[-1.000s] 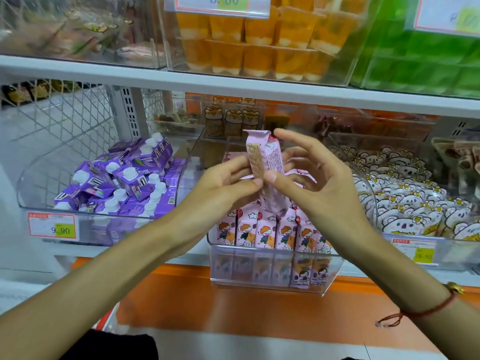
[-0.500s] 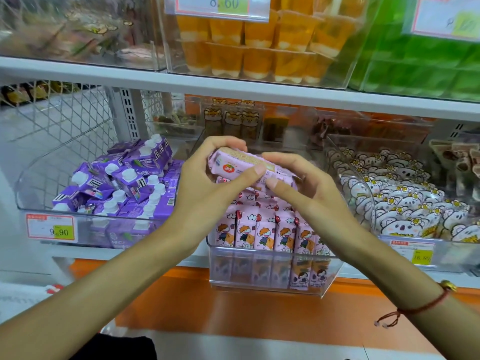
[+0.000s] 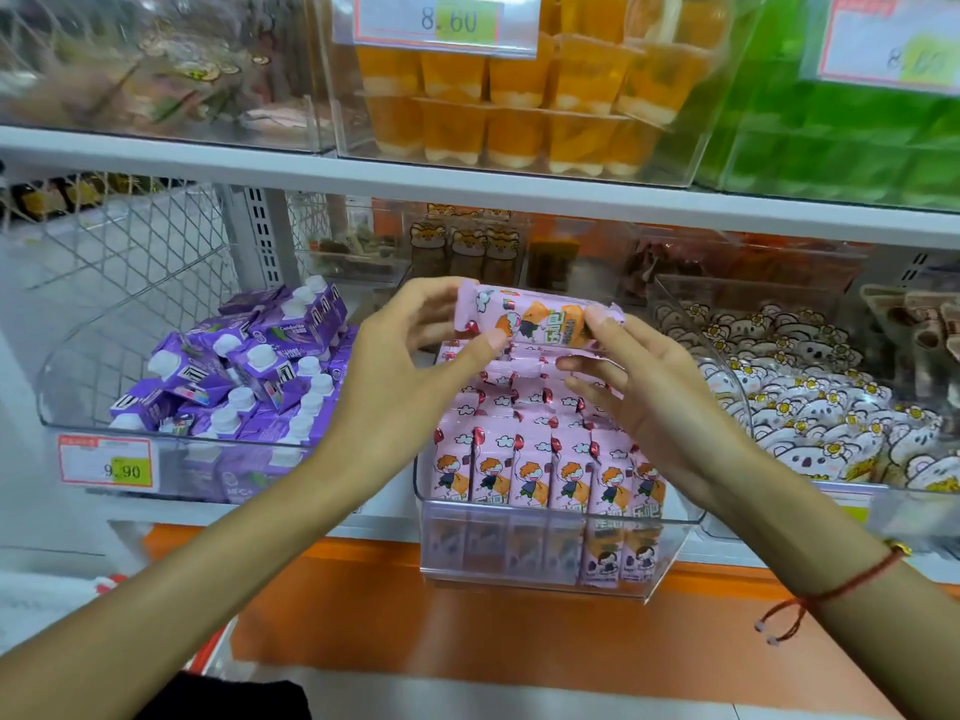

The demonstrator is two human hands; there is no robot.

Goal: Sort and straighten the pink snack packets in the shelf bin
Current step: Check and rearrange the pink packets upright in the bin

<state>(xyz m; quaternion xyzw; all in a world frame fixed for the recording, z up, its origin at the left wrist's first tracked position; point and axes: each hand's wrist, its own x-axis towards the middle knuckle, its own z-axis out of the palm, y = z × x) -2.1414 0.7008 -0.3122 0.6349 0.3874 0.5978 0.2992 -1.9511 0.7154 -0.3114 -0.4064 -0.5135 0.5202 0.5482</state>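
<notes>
A pink snack packet point(image 3: 535, 317) with a cartoon child on it lies sideways in the air above the clear shelf bin point(image 3: 670, 558). My left hand point(image 3: 410, 376) pinches its left end between thumb and fingers. My right hand point(image 3: 644, 392) pinches its right end, thumb on the front. Below, several more pink packets point(image 3: 540, 465) stand upright in rows in the bin, the front row facing me. A few loose packets lie flat behind them, partly hidden by my hands.
A bin of purple drink cartons point(image 3: 239, 376) stands to the left, with a 9.90 price tag point(image 3: 106, 462). A bin of white koala-print packets point(image 3: 821, 413) is on the right. The shelf above holds orange jelly cups point(image 3: 519, 111) and green packs point(image 3: 852, 137).
The packet was upright a second ago; both hands turned it sideways and rotated it so its printed front faces me. It stays above the bin.
</notes>
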